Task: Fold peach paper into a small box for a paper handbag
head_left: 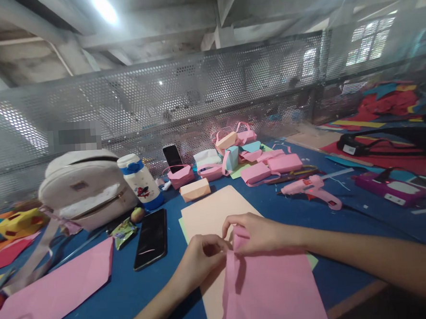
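Observation:
A sheet of pink paper (278, 290) lies in front of me on a stack of peach paper (217, 205), with green paper edges showing beneath. Along its left side a narrow pink strip stands up. My left hand (200, 256) pinches the far end of this strip, thumb and fingertips together. Close against it, my right hand (259, 233) grips a small folded pink piece at the same far edge. Whether that piece is joined to the sheet is hidden by the fingers. Beyond the hands sit a peach paper box (195, 190) and several pink paper boxes (285, 162).
A pink glue gun (310, 187) lies to the right, its cord trailing. A purple device (391, 188) is farther right. On the left are a phone (151, 239), a bottle (141, 183), a white backpack (87, 191) and another pink sheet (58, 289). A perforated metal screen (194, 93) borders the table's back.

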A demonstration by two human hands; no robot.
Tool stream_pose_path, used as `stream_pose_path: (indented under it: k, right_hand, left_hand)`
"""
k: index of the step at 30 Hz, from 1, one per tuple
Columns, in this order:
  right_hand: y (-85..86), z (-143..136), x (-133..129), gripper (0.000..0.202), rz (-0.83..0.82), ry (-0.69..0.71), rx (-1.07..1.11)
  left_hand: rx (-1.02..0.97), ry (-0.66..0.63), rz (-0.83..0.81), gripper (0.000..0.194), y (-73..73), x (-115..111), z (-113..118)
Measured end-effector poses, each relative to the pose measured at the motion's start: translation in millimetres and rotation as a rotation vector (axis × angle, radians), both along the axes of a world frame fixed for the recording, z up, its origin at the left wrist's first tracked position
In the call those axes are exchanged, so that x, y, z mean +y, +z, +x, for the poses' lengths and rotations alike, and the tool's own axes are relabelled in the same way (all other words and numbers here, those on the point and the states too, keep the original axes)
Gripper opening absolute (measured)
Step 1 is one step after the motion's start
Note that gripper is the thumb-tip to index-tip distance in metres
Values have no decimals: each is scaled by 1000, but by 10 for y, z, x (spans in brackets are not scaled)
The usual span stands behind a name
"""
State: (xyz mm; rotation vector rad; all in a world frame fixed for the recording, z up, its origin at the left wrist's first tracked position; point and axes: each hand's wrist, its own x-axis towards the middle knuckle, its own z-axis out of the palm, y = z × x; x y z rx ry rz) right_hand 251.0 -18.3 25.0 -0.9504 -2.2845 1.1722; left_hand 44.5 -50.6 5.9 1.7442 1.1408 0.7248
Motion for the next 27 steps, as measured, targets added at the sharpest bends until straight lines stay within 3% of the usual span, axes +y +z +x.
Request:
stream_pose_path:
  k: [10,21,27]
  right_hand:
    - [8,-5,-15,36,-14,-38,16]
    - [-35,-12,31,40,-118,-68,93]
    - [12,-12,47,40,-155,-57,83]
  left_hand:
    - [56,52,44,14,-11,-27,43]
    - [-76,26,-9,20,68,-46,69]
    - [-120,29,-16,20,35,-41,52]
